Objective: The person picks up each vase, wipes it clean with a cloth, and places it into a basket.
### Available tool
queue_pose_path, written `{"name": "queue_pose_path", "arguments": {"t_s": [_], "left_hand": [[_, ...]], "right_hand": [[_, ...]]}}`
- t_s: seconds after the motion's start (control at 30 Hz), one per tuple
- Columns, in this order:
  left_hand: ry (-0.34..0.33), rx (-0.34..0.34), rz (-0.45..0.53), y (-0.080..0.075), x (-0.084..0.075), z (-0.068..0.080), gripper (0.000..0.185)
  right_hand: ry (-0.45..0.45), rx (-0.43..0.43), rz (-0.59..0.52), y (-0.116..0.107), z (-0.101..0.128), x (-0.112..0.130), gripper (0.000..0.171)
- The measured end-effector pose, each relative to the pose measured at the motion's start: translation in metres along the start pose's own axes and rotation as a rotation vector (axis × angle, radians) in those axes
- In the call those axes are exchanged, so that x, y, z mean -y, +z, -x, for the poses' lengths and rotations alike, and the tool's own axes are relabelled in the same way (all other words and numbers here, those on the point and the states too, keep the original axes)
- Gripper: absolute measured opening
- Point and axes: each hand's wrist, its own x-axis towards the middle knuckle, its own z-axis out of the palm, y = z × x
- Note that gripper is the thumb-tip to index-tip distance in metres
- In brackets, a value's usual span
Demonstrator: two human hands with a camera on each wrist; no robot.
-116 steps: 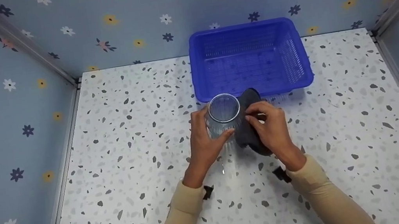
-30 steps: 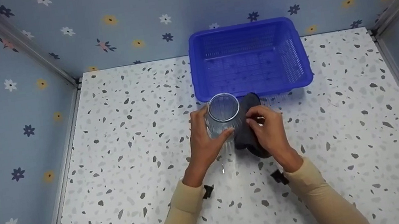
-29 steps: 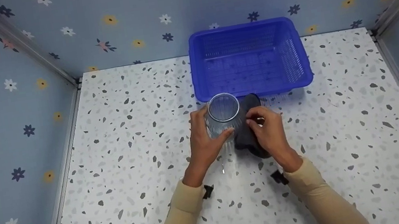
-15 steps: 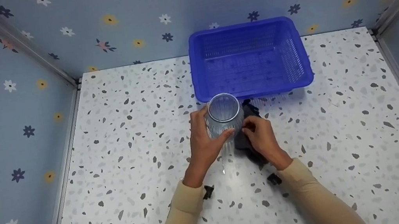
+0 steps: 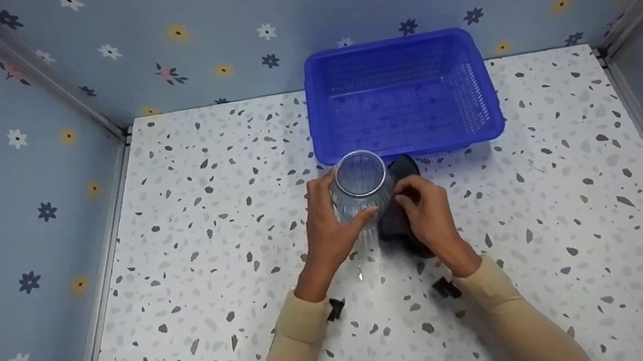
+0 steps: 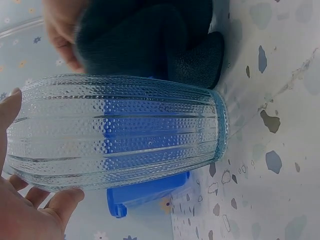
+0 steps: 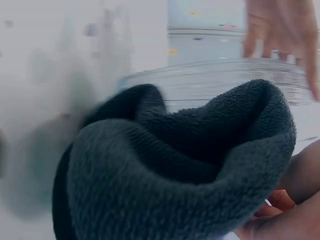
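Observation:
A clear ribbed glass vase (image 5: 363,190) stands upright on the speckled table, its round mouth facing up. My left hand (image 5: 331,227) grips its upper part, thumb at the front and fingers round the left side; the left wrist view shows the vase's dimpled wall (image 6: 125,130). Against the vase's right side hangs a dark grey cloth (image 5: 397,220), pinched between the thumb and fingers of my right hand (image 5: 431,209). Thick folds of the fuzzy cloth (image 7: 165,180) fill much of the right wrist view and hide part of the vase.
Just behind the vase and cloth sits a blue plastic basket (image 5: 320,110) with perforated sides, against the flower-patterned back wall (image 5: 197,33). Similar panels stand at the left and right of the white speckled table (image 5: 207,223).
My right hand and the cloth have shifted toward me and left along the vase's side, then slightly back up and right since half a second ago. My left hand and the vase stay put.

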Motion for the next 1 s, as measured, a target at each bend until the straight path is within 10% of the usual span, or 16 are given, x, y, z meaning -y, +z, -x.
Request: {"name": "queue_pose_path", "arguments": {"t_s": [0.57,1.0], "left_hand": [[-0.009,0.008,-0.046,-0.001,0.001,-0.001,0.084],[-0.070,0.191,0.121,-0.023,0.006,-0.006,0.083]], "right_hand": [[-0.161,-0.083,-0.049,-0.015,-0.009,0.048,0.005],[-0.142,-0.045,-0.137,-0.018,-0.001,0.039,0.019]]}}
